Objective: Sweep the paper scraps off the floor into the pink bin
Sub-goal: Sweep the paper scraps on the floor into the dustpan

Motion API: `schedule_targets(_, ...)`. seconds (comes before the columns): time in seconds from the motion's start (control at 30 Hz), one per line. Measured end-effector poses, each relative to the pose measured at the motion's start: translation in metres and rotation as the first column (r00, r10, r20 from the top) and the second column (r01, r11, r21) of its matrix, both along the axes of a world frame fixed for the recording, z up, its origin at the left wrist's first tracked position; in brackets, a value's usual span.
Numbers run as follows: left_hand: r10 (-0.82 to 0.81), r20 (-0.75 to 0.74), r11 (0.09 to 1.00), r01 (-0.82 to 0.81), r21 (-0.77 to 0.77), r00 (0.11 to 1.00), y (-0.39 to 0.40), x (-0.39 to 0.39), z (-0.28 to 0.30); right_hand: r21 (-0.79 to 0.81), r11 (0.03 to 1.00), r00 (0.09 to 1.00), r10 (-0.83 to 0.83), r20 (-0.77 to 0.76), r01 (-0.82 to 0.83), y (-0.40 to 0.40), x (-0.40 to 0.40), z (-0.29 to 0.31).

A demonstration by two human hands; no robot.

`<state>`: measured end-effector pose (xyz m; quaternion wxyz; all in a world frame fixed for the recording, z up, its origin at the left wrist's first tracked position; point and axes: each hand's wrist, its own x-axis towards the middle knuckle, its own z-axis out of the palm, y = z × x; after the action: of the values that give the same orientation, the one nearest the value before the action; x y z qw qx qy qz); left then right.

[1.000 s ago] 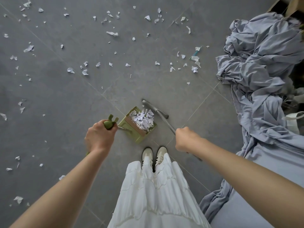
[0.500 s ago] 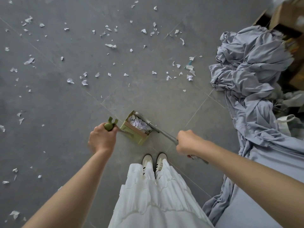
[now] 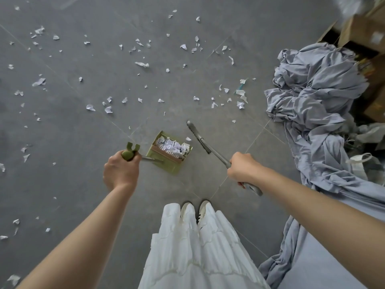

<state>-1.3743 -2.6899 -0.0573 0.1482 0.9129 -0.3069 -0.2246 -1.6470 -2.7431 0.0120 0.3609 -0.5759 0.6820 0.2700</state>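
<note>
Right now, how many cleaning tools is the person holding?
2: a green dustpan, handle in the left hand, and a grey broom, held by the right hand.

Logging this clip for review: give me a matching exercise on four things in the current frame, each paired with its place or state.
Things:
1. dustpan
2. broom
3. grey cloth
4. loose paper scraps

States:
A. heaped along the right side
B. scattered over the floor ahead
C. handle held in the right hand
D. green, with scraps piled inside, handle held in the left hand

Pairs: 1-D, 2-C, 3-A, 4-B
</note>
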Motion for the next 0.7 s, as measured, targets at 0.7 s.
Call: schedule_targets(0.7,0.218,0.059,0.973,-0.212,-0.094,0.974,-0.032,0.045,0.021,0.196,0.971,0.988,0.124,0.094,-0.14,-0.024,0.011,-0.045)
